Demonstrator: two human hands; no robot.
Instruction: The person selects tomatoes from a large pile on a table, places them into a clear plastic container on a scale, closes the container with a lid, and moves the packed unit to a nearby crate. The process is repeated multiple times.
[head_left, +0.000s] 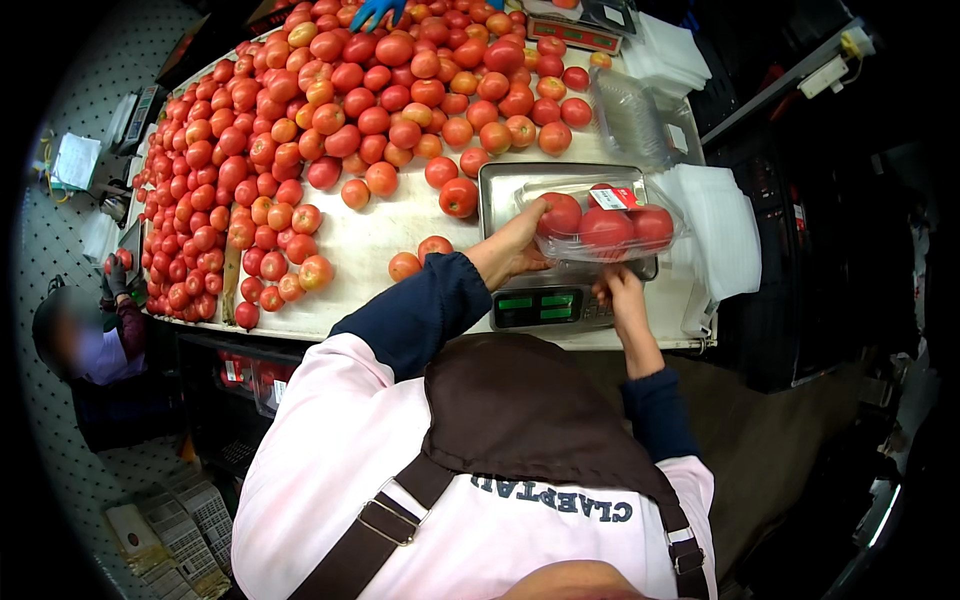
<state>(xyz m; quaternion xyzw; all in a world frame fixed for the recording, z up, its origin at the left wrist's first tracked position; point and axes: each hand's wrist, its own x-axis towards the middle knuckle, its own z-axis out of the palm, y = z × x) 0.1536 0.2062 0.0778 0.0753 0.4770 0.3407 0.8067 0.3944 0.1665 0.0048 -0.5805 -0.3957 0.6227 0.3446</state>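
A clear plastic clamshell box (600, 236) of large red tomatoes is over the steel pan (498, 184) of a digital scale. My left hand (516, 244) grips the box's left end, the thumb on top and the fingers at its side. A red and white label (616, 199) bearing writing is on the lid. My right hand (621, 289) is just below the box's near edge, fingers bent together; whether they pinch the plastic cannot be made out. Behind my hands, the scale's display (536, 306) glows green. Two loose tomatoes (420, 256) lie near my left wrist.
A large heap of tomatoes (360, 97) covers the table's far and left parts. Empty clear trays (630, 112) and white foam sheets (712, 225) lie at the right. A blue-gloved hand (377, 11) reaches in at the top. Another person (101, 337) works at the left.
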